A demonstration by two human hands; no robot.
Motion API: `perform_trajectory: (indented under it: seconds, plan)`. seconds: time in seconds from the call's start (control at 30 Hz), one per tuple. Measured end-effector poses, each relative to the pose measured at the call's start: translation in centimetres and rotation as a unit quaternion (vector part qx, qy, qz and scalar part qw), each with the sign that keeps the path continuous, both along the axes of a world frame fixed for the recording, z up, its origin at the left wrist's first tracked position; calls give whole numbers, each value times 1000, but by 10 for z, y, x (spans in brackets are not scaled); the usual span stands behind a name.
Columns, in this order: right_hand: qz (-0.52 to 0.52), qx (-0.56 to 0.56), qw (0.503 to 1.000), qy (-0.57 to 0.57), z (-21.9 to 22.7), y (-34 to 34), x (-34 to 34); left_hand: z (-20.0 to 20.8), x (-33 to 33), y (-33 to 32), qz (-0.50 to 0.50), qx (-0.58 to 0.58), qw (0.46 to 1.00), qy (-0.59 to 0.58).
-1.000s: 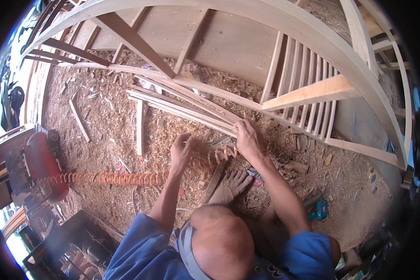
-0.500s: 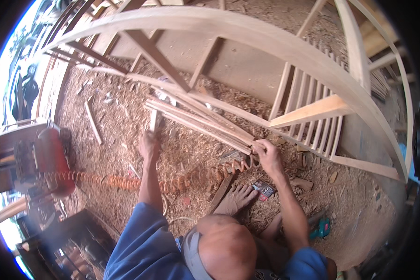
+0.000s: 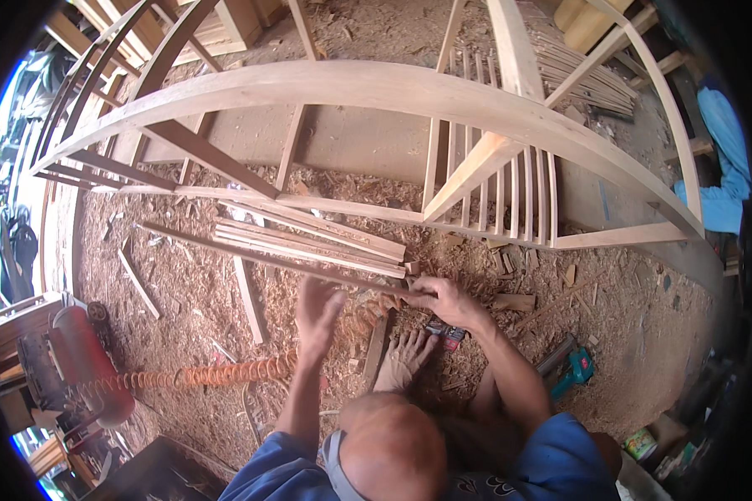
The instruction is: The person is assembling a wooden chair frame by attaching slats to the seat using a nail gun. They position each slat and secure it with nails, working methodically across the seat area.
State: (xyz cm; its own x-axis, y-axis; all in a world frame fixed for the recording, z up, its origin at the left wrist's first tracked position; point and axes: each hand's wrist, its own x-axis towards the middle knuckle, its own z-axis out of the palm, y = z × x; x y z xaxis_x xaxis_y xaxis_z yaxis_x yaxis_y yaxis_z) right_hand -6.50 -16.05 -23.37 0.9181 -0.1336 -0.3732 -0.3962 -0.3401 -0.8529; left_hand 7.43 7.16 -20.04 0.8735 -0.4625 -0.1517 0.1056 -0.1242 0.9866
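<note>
A long thin wooden strip [image 3: 217, 248] slants across in front of me, lifted off the floor. Its near right end is pinched in my right hand [image 3: 453, 302], between thumb and fingers. My left hand [image 3: 316, 316], slightly blurred, is just below the middle of the strip with thumb and fingers apart; whether it touches the wood is unclear. Beyond the strip lies a bundle of similar strips [image 3: 309, 247], their right ends near my right hand. A short flat piece of wood [image 3: 248, 301] lies on the shavings left of my left hand.
A large curved wooden frame [image 3: 351, 88] with slats spans the far side. An orange coiled air hose [image 3: 234, 373] runs to a red tank [image 3: 88, 359] at left. My bare foot [image 3: 405, 359], a small packet [image 3: 453, 336] and a teal power tool [image 3: 573, 371] are nearby, among wood shavings.
My right hand has lifted one strip from the bundle's end. My left hand has let go of the short piece and moved right, below the strip. The view has shifted.
</note>
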Motion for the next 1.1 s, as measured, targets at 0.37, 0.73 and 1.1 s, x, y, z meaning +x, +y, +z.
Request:
perform_trajectory:
  seconds: [0.37,0.73,1.1]
  plan:
    - [262,-73,943,190,-25,34,-44,-19,-88,-62,-245,11,958,-150]
    - [257,123,950,132,-4,36,-37,-25,-70,-70,-133,20,982,132]
    - [8,252,962,102,56,48,2,-25,13,-91,-104,-86,934,332]
